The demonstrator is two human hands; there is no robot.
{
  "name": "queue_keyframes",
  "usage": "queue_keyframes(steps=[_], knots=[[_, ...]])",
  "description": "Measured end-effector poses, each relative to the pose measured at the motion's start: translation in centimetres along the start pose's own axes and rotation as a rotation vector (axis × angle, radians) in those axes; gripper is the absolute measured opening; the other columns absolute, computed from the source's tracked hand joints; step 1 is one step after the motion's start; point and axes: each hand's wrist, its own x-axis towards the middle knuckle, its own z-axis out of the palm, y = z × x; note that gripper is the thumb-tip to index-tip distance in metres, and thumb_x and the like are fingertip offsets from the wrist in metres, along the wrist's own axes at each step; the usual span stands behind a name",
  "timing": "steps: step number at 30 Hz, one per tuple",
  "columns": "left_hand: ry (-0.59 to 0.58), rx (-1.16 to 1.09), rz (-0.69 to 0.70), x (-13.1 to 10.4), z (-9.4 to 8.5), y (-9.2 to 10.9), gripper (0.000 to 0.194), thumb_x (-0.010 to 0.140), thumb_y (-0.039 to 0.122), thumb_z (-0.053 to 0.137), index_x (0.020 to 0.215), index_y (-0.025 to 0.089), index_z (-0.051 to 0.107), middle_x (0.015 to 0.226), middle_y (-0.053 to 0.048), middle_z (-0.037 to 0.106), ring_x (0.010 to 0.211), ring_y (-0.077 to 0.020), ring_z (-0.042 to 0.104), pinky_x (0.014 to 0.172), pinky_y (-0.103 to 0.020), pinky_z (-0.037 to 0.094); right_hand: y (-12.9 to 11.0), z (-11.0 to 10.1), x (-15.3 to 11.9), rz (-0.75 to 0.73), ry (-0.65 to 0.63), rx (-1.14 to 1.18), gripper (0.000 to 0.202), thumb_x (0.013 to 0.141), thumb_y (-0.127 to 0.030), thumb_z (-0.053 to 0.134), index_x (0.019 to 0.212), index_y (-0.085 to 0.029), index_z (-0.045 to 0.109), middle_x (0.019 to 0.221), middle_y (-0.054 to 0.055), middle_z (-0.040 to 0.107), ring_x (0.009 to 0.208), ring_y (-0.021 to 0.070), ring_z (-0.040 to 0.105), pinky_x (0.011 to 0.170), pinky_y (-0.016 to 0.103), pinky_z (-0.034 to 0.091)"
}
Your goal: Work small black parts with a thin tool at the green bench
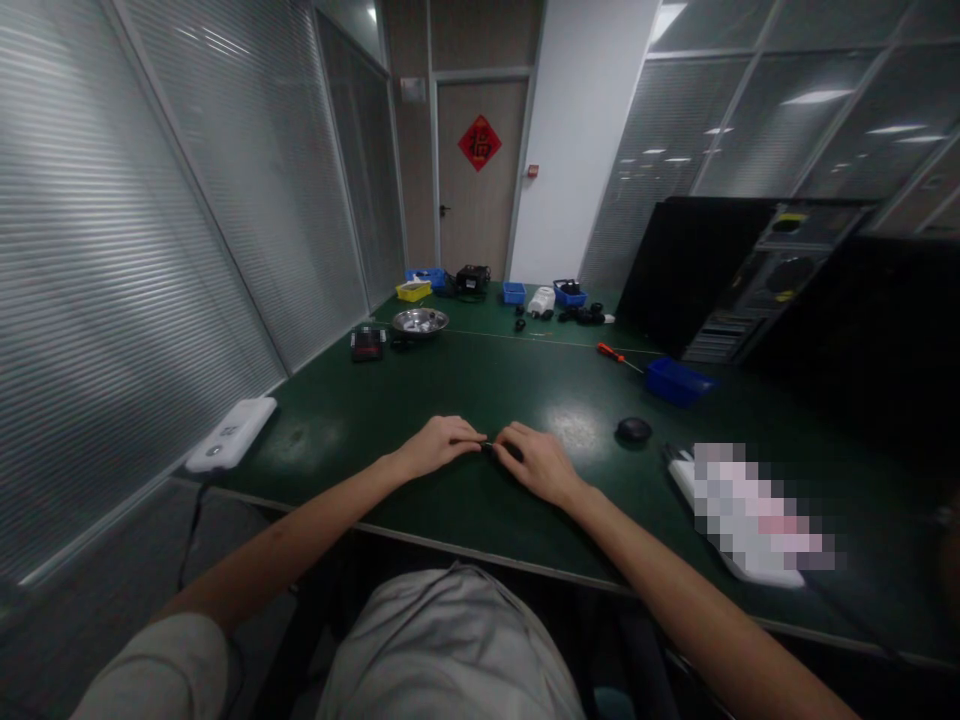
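Observation:
Both hands meet over the green tabletop in front of me, at a small black part (489, 449). It is mostly covered by fingers and too small to name. My left hand (441, 446) is closed, its fingertips pinching the part's left end. From the other side, my right hand (541, 462) is closed around the rest, thumb and fingers bent over it. A black computer mouse (634, 431) lies to the right of my right hand.
An orange-handled screwdriver (611, 352) lies near a blue bin (679, 382). White devices sit at left (232, 435) and right, the latter (765, 572) partly blurred. Farther back are a metal bowl (409, 331), a black box (367, 346), small bins and cables. Black computer cases (694, 260) stand right.

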Motion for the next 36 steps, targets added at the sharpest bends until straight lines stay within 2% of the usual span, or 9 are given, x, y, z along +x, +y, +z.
queue_keyframes(steps=[10, 17, 26, 31, 36], knots=[[0.019, -0.078, -0.067, 0.01, -0.29, 0.50, 0.025, 0.098, 0.035, 0.066, 0.116, 0.022, 0.078, 0.112, -0.007, 0.075, 0.104, -0.0191, 0.070, 0.096, -0.032, 0.052, 0.07, -0.43, -0.21, 0.028, -0.001, -0.002, 0.019, 0.103, -0.036, 0.053, 0.097, -0.024, 0.067, 0.095, 0.001, 0.067, 0.081, 0.0155, 0.064, 0.071, 0.027, 0.039], [0.012, -0.121, -0.132, -0.03, -0.27, 0.23, 0.024, 0.095, 0.036, 0.070, 0.112, 0.022, 0.079, 0.105, -0.006, 0.076, 0.090, -0.0180, 0.069, 0.081, -0.029, 0.052, -0.02, -0.54, -0.18, 0.032, -0.027, -0.015, 0.019, 0.102, -0.035, 0.054, 0.096, -0.024, 0.068, 0.093, 0.002, 0.067, 0.081, 0.0161, 0.063, 0.069, 0.027, 0.038], [-0.001, -0.175, -0.068, 0.21, -0.04, 0.14, 0.024, 0.095, 0.037, 0.070, 0.111, 0.023, 0.080, 0.106, -0.006, 0.077, 0.098, -0.0194, 0.072, 0.091, -0.031, 0.052, -0.19, -0.14, -0.05, -0.023, -0.033, -0.032, 0.023, 0.107, -0.038, 0.047, 0.106, -0.025, 0.066, 0.101, 0.002, 0.066, 0.081, 0.0154, 0.063, 0.068, 0.026, 0.038], [0.043, -0.189, -0.049, 0.06, -0.35, 0.67, 0.022, 0.097, 0.037, 0.066, 0.103, 0.023, 0.082, 0.110, -0.007, 0.076, 0.101, -0.0192, 0.070, 0.095, -0.032, 0.052, -0.26, -0.29, -0.04, -0.024, -0.046, -0.048, 0.023, 0.107, -0.038, 0.048, 0.105, -0.025, 0.067, 0.100, 0.002, 0.066, 0.081, 0.0152, 0.063, 0.068, 0.026, 0.038], [0.124, -0.054, -0.125, 0.50, -0.64, 0.10, 0.024, 0.099, 0.037, 0.064, 0.107, 0.022, 0.080, 0.104, -0.006, 0.072, 0.091, -0.0181, 0.068, 0.083, -0.031, 0.053, -0.45, -0.54, -0.14, -0.018, -0.052, -0.061, 0.024, 0.107, -0.039, 0.049, 0.105, -0.025, 0.068, 0.100, 0.002, 0.066, 0.079, 0.0150, 0.063, 0.066, 0.027, 0.037]])
